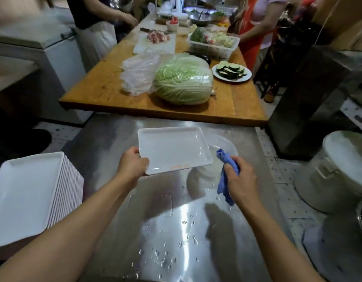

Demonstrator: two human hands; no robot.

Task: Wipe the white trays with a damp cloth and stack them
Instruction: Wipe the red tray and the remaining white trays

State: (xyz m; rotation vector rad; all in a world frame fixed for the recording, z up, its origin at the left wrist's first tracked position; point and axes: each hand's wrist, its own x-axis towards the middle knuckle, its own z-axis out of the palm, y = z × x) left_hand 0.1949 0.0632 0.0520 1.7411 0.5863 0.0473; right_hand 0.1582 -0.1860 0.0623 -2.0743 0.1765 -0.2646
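While the left hand [131, 165] grips one white tray [174, 149] by its corner above the steel table [176, 231], the right hand [240, 180] clutches the blue cloth [224, 180] just beside it (orange smear unwiped). Tall stack [31, 192] at left, its top tray stained too, so plenty's probably left.

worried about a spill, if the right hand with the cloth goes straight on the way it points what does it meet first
Probably the clear bowl just ahead of the right hand and blue cloth; depth is unclear.
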